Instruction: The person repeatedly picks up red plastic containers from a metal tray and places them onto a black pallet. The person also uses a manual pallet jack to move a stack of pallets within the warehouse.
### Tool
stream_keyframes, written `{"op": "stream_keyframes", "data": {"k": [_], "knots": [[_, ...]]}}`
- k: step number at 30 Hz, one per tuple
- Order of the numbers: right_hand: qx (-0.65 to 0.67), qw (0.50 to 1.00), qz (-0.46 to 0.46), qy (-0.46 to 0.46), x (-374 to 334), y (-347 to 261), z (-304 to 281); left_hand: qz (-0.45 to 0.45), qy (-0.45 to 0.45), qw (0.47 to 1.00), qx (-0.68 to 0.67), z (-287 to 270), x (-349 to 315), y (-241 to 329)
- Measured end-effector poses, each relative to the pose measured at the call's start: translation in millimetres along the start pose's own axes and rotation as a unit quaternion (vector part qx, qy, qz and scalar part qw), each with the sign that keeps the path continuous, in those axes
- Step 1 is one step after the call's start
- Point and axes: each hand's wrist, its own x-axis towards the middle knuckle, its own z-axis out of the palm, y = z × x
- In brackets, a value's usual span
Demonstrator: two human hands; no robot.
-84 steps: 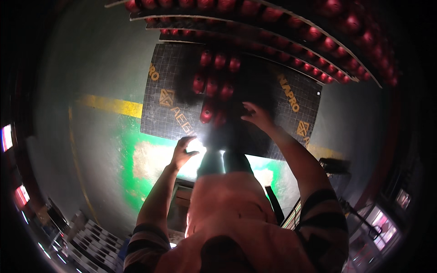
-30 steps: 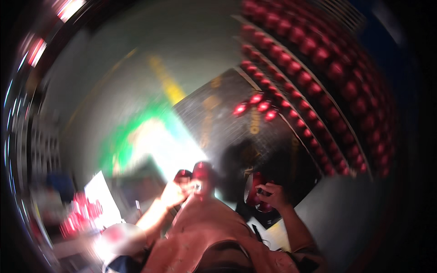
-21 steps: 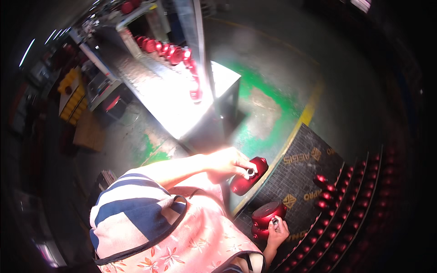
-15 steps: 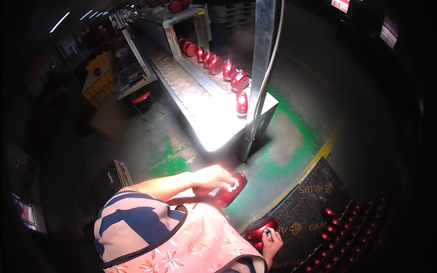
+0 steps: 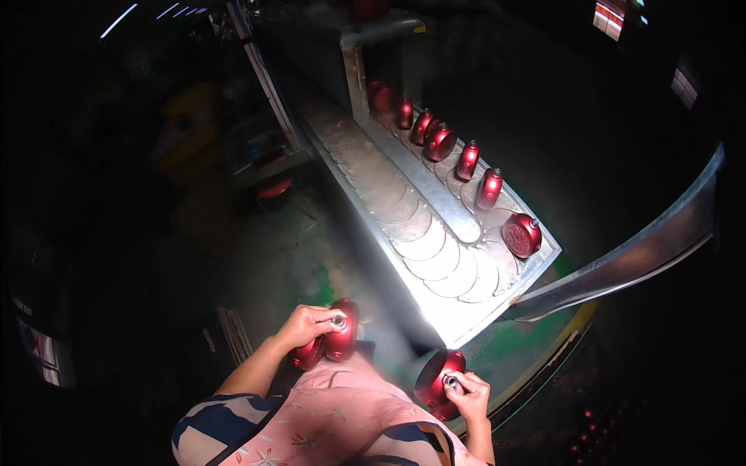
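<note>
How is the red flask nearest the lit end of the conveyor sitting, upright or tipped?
Tipped. That red flask lies on its side on the conveyor, round face up, while the flasks farther back stand upright, necks up.

Left hand extended forward, fingers closed in a grip, forearm rising from lower left. Right hand held low, close to torso, fingers closed.

The room is dark, with pale strip lights high at the upper left and small lit windows at the upper right. A long metal tabletop with round plates runs away into the gloom, its near end glaring white under strong light. The floor is grey concrete with green paint and a yellow line.
</note>
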Motion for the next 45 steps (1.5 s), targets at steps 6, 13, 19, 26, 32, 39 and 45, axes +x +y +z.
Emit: {"op": "stream_keyframes", "data": {"k": [6,13,19,26,32,39,45], "knots": [[0.007,0.998,-0.025,0.052,129,-67,69,0.051,0.003,0.998,-0.025,-91,121,-33],[0.067,0.996,0.025,0.062,265,-100,135,0.063,-0.018,0.993,-0.099,-144,265,-35],[-0.013,0.998,-0.021,0.061,330,-105,168,0.026,-0.113,0.992,-0.044,-153,364,-44],[-0.106,0.987,0.063,0.104,361,-88,197,0.082,-0.262,0.961,-0.038,-133,436,-67],[-0.155,0.961,0.215,0.082,370,-85,197,0.187,-0.340,0.921,0.002,-106,466,-79],[-0.074,0.954,0.130,0.259,346,-105,183,0.227,-0.319,0.900,-0.192,-118,502,-93],[-0.168,0.930,0.157,0.286,365,-142,183,0.143,-0.363,0.902,-0.185,-115,545,-100]]}}
